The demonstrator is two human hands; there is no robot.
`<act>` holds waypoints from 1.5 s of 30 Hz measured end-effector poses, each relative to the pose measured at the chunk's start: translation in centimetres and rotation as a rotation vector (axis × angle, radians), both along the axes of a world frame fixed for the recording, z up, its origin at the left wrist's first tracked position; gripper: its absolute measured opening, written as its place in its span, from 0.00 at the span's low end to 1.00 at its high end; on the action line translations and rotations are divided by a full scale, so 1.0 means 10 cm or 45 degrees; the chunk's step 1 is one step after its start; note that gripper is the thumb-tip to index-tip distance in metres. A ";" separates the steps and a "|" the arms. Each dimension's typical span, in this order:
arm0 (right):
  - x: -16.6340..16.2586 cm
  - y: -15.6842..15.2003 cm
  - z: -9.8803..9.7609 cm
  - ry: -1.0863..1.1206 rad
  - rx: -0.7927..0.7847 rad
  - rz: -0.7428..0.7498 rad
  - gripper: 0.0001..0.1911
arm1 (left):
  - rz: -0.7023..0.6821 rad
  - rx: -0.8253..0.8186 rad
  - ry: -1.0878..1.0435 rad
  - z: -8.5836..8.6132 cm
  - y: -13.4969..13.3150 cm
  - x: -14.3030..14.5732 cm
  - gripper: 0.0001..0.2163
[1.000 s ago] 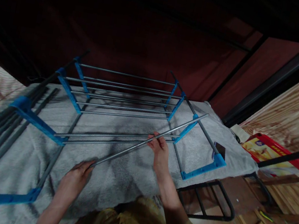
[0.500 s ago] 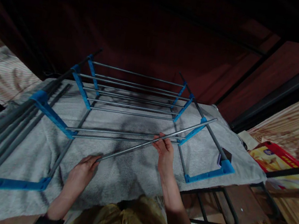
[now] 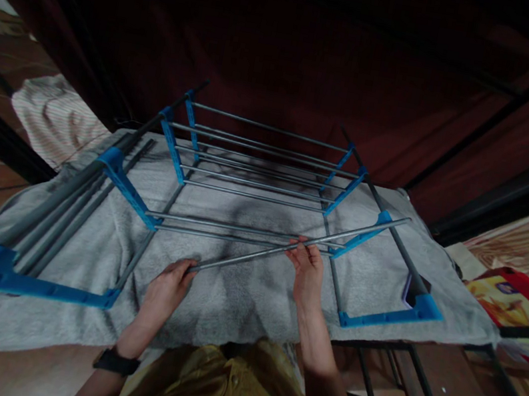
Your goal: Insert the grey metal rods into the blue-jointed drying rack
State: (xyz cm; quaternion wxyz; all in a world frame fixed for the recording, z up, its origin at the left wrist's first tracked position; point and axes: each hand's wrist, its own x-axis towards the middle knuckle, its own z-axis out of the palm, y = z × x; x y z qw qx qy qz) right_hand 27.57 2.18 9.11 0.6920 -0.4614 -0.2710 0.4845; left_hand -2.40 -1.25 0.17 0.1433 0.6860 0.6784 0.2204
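Observation:
My left hand (image 3: pixel 169 287) grips the near left end of a thin metal tube (image 3: pixel 244 257). Farther along the same tube, my right hand (image 3: pixel 307 269) pinches it near the middle. The tube slants up to the right, its far end passing over a blue plastic bracket (image 3: pixel 358 235) of the rack. The rack (image 3: pixel 266 188) lies on a grey blanket (image 3: pixel 236 308), with several crossbars fitted between blue brackets on its left and right sides. At its near end, a left blue bracket (image 3: pixel 41 286) and a right blue bracket (image 3: pixel 389 315) have no crossbar between them.
Loose grey tubes (image 3: pixel 67 229) lie along the left side of the blanket. A phone-like object (image 3: pixel 415 291) rests by the right bracket. A red and yellow package (image 3: pixel 522 295) stands at right. A black metal frame (image 3: pixel 420 386) juts out below the blanket's edge.
The whole view has shifted, so the rack and hands appear farther right. Both hands keep hold of the tube, which slants slightly less than before.

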 end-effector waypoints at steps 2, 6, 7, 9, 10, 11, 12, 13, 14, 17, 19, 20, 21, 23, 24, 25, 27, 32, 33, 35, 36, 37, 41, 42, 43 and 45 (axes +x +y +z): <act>-0.01 0.00 0.00 -0.012 0.001 0.000 0.15 | -0.007 0.017 -0.004 0.00 0.00 0.00 0.16; -0.01 0.00 -0.02 -0.013 0.008 0.011 0.14 | -0.052 0.063 0.029 0.00 0.02 0.01 0.15; -0.01 0.00 -0.03 -0.011 0.012 0.014 0.14 | -0.065 0.075 0.044 0.00 0.02 0.01 0.15; 0.00 -0.01 -0.04 -0.007 0.019 0.019 0.14 | -0.095 0.098 0.084 0.00 0.04 0.02 0.16; 0.00 -0.01 -0.05 -0.005 0.020 0.017 0.14 | -0.110 0.107 0.108 0.00 0.04 0.02 0.16; 0.00 -0.01 -0.05 -0.006 0.020 0.015 0.14 | -0.124 0.114 0.133 0.00 0.05 0.03 0.16; 0.00 -0.01 -0.05 -0.009 0.020 0.013 0.14 | -0.137 0.119 0.157 0.01 0.05 0.04 0.16; 0.00 -0.01 -0.06 -0.015 0.021 0.012 0.14 | -0.147 0.127 0.181 0.01 0.05 0.06 0.16; -0.01 -0.01 -0.06 -0.022 0.021 0.011 0.15 | -0.159 0.136 0.203 0.02 0.05 0.08 0.16; -0.01 -0.01 -0.08 -0.043 0.016 0.006 0.16 | -0.186 0.183 0.263 0.04 0.05 0.15 0.15; -0.01 -0.01 -0.09 -0.050 0.010 0.006 0.17 | -0.206 0.213 0.296 0.06 0.05 0.21 0.14; -0.01 -0.02 -0.09 -0.052 0.008 0.009 0.17 | -0.220 0.226 0.309 0.06 0.05 0.25 0.14; -0.01 -0.02 -0.10 -0.055 0.006 0.016 0.16 | -0.236 0.238 0.320 0.07 0.05 0.28 0.14; -0.02 -0.03 -0.10 -0.067 0.001 0.026 0.16 | -0.279 0.257 0.342 0.08 0.06 0.34 0.14; -0.02 -0.03 -0.10 -0.075 -0.001 0.026 0.16 | -0.300 0.265 0.354 0.08 0.06 0.37 0.14; -0.02 -0.04 -0.10 -0.081 -0.003 0.023 0.16 | -0.319 0.273 0.366 0.08 0.07 0.39 0.14; -0.01 -0.04 -0.10 -0.086 -0.001 0.003 0.16 | -0.340 0.288 0.390 0.08 0.08 0.42 0.15; 0.03 -0.06 -0.07 -0.095 0.009 -0.021 0.17 | -0.330 0.322 0.418 0.05 0.11 0.38 0.17; 0.04 -0.06 -0.06 -0.095 0.013 -0.021 0.17 | -0.325 0.327 0.423 0.05 0.11 0.36 0.18; 0.07 -0.06 -0.05 -0.092 0.018 -0.030 0.18 | -0.314 0.329 0.430 0.05 0.10 0.33 0.20; 0.08 -0.06 -0.05 -0.093 0.017 -0.032 0.18 | -0.308 0.327 0.432 0.05 0.10 0.32 0.21; 0.08 -0.06 -0.05 -0.096 0.015 -0.032 0.19 | -0.303 0.324 0.433 0.06 0.10 0.30 0.21; 0.09 -0.06 -0.06 -0.121 0.023 -0.005 0.17 | -0.293 0.334 0.452 0.06 0.09 0.30 0.21; 0.08 -0.06 -0.06 -0.123 0.024 0.000 0.17 | -0.300 0.339 0.456 0.07 0.10 0.30 0.21; 0.08 -0.07 -0.07 -0.121 0.023 0.004 0.17 | -0.306 0.345 0.457 0.07 0.10 0.31 0.20; 0.07 -0.07 -0.07 -0.118 0.013 0.009 0.17 | -0.316 0.352 0.457 0.07 0.12 0.31 0.20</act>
